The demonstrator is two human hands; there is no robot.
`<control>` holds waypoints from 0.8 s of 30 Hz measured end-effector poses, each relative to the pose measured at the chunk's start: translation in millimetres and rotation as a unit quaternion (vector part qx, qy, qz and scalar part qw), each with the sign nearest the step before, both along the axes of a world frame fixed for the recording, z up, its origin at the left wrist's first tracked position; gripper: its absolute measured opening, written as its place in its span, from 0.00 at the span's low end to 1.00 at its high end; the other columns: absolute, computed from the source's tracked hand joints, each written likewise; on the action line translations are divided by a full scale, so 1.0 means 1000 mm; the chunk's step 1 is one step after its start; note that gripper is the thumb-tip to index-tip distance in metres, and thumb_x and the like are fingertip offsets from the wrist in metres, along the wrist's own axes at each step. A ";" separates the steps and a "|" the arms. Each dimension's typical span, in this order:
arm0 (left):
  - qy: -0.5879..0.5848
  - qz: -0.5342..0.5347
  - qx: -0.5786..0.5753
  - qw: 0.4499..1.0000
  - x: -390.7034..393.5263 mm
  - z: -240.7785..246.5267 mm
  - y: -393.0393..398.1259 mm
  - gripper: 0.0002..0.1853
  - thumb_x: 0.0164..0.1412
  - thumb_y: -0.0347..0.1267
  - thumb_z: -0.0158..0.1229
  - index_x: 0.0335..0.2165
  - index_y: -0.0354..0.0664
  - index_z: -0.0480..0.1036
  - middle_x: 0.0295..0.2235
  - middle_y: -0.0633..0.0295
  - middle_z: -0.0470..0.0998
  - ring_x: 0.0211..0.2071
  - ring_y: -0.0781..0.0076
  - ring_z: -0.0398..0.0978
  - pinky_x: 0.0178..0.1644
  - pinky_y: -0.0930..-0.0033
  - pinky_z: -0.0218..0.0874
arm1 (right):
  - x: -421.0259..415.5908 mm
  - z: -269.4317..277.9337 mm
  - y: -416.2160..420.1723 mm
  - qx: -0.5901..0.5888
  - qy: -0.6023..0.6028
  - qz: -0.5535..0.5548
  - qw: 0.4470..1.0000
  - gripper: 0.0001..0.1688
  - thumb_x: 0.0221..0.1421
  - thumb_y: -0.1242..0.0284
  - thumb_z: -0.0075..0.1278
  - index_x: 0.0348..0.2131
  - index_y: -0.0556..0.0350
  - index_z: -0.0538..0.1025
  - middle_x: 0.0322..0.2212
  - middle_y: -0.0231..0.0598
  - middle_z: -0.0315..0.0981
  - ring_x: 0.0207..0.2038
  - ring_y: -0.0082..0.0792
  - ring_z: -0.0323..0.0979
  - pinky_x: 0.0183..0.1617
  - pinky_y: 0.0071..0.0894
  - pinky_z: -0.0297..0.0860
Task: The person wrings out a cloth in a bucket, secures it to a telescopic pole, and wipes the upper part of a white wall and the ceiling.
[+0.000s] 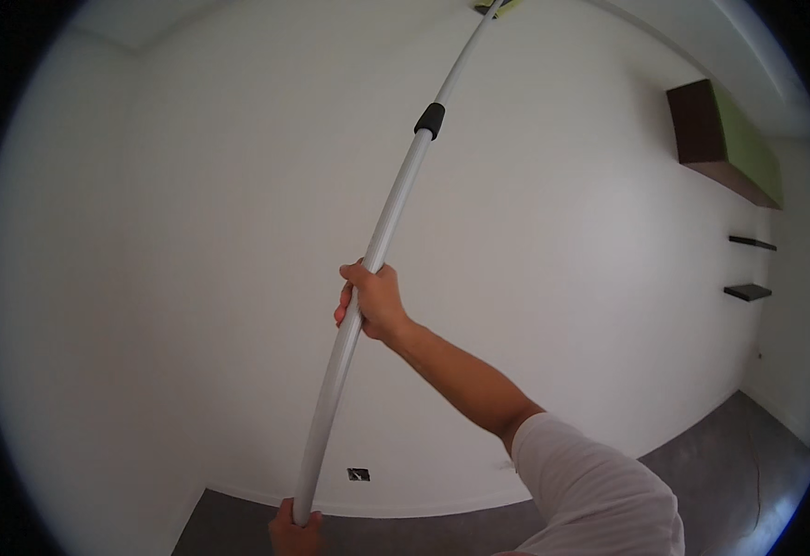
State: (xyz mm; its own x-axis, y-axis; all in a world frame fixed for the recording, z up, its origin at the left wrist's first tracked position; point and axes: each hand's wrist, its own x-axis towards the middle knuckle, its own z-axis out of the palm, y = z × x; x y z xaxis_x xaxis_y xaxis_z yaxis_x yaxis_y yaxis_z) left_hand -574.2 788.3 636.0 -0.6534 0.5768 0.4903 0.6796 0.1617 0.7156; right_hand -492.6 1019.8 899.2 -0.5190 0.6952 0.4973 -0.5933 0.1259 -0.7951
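Note:
A long telescopic metal pole (397,198) slants up across the view, with a black locking collar (430,121) partway along it. My right hand (375,299) is wrapped around the pole's middle, arm stretched out. Lower down, my left hand (295,529) grips the pole's bottom end, partly cut off by the picture's edge. At the top, a yellow-green and dark tool head (497,7) sits on the pole's far end, near the upper wall. Most of that head is out of view, so its exact kind and whether it touches the wall cannot be told.
A white wall (238,208) spans the view. At right hang a green and brown wall cabinet (725,142) and two dark shelves (748,292) (752,242). An uncovered wall box (358,475) sits low, above the grey floor (433,532). A thin cable (757,479) lies at right.

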 end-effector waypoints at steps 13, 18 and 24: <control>-0.010 0.100 -0.148 0.984 0.045 -0.028 -0.029 0.19 0.49 0.42 0.54 0.36 0.40 0.68 0.25 0.45 0.73 0.27 0.45 0.70 0.31 0.53 0.61 | 0.056 -0.057 -0.011 -0.212 0.029 0.132 0.968 0.13 0.53 0.63 0.38 0.21 0.48 0.59 0.07 0.34 0.49 0.07 0.33 0.52 0.13 0.38 0.56; 0.051 0.036 -0.068 0.996 0.004 -0.042 -0.062 0.21 0.48 0.41 0.55 0.38 0.40 0.68 0.27 0.45 0.73 0.27 0.48 0.71 0.32 0.54 0.62 | 0.046 -0.067 -0.055 -0.170 0.091 0.145 0.970 0.18 0.55 0.57 0.33 0.19 0.46 0.58 0.04 0.31 0.47 0.04 0.31 0.48 0.10 0.36 0.55; 0.065 0.000 -0.092 0.994 -0.119 -0.095 -0.047 0.31 0.42 0.46 0.61 0.42 0.37 0.68 0.29 0.49 0.74 0.32 0.55 0.73 0.41 0.59 0.61 | 0.003 -0.070 -0.063 -0.058 0.202 0.102 0.972 0.21 0.54 0.54 0.32 0.16 0.45 0.58 0.04 0.31 0.47 0.06 0.30 0.50 0.10 0.33 0.55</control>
